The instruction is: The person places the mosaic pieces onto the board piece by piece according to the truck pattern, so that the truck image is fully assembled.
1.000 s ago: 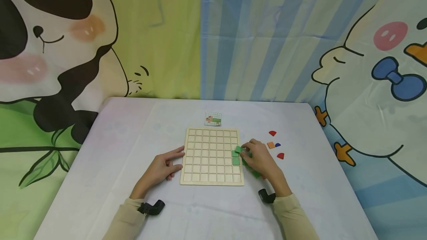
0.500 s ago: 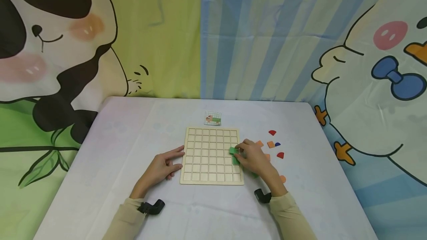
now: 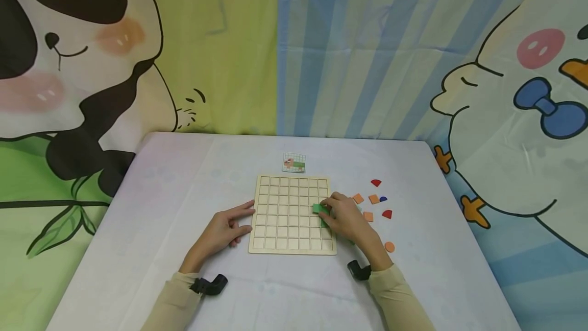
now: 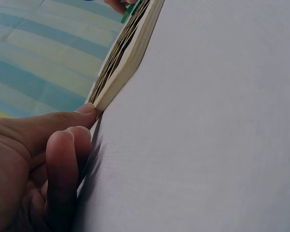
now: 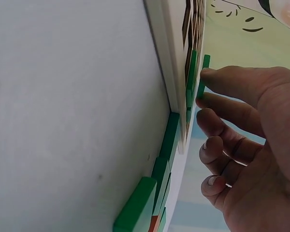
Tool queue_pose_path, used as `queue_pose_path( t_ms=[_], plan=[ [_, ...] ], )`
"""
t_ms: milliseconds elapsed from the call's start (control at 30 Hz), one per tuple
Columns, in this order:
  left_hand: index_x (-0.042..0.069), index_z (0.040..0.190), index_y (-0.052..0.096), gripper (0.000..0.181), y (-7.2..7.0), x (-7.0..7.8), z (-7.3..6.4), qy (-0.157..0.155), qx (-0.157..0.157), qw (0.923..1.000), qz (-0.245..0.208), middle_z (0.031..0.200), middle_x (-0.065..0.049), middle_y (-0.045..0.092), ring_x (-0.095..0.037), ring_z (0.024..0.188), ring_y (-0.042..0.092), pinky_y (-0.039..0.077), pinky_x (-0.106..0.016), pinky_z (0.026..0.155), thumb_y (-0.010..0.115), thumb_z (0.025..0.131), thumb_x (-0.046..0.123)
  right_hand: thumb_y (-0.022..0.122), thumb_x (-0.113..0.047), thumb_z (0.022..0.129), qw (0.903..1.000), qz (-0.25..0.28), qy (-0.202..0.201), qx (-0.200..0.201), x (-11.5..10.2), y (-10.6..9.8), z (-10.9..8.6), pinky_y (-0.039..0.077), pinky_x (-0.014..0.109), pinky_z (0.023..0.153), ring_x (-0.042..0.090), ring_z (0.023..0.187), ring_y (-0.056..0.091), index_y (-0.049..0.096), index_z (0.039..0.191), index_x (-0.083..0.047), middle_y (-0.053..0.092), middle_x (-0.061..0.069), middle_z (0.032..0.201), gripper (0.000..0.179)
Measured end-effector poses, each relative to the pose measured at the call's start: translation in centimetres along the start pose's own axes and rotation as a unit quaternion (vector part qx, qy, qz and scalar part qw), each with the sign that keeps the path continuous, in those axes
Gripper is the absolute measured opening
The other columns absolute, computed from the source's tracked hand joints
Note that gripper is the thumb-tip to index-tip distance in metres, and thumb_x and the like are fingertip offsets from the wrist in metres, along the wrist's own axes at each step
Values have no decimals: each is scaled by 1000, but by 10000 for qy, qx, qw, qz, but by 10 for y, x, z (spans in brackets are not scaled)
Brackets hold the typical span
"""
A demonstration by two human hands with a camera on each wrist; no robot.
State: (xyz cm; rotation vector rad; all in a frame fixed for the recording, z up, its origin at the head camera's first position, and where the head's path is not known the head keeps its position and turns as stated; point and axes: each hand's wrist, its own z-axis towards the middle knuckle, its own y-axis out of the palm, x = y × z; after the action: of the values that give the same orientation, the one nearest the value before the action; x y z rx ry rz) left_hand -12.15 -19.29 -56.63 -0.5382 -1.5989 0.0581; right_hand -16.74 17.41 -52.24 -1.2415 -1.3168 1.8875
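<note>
A wooden grid board (image 3: 282,221) lies in the middle of the table in the head view. My right hand (image 3: 347,219) is over its right side, pinching a green square tile (image 3: 317,209) between thumb and fingertip. In the right wrist view, the pinched tile (image 5: 206,61) stands slightly off the board's face. Right under it, another green tile (image 5: 191,79) sits in the grid. The other fingers of that hand are loosely bent. My left hand (image 3: 222,228) lies at the board's left edge, with a fingertip touching the rim (image 4: 121,79) in the left wrist view.
Beyond the board lies a small picture card (image 3: 294,162). To the right are orange squares (image 3: 358,198), red wedges (image 3: 387,214), a blue half-round (image 3: 383,198) and an orange disc (image 3: 389,246). Several loose green tiles (image 5: 137,205) lie by the board's right edge. A curtain (image 3: 349,65) hangs behind.
My right hand has moved left over the board with the green tile, uncovering orange pieces to its right. The left hand has stayed at the board's edge.
</note>
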Motion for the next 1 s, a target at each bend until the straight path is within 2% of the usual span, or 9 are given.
queue_pose_path(
  t_ms=[567, 1000],
  plan=[
    [15, 146, 65, 53, 1, -2, 1, 28, 14, 10000, 34, 168, 6, 47, -15, 47, 58, 56, -33, 45, 80, 95, 12, 84, -23, 92, 9998, -105, 3, -187, -3, 5, 4, 42, 25, 69, 11, 78, 49, 80, 114, -8, 66, 1, 94, 27],
    [15, 146, 65, 53, 1, -2, 0, 71, 19, 10000, 53, 167, 6, 47, -15, 47, 58, 56, -33, 45, 80, 96, 12, 85, -23, 92, 9996, -145, 16, -239, -4, 5, 5, 44, 27, 72, 12, 80, 50, 79, 115, -8, 65, 1, 95, 28]
  ],
)
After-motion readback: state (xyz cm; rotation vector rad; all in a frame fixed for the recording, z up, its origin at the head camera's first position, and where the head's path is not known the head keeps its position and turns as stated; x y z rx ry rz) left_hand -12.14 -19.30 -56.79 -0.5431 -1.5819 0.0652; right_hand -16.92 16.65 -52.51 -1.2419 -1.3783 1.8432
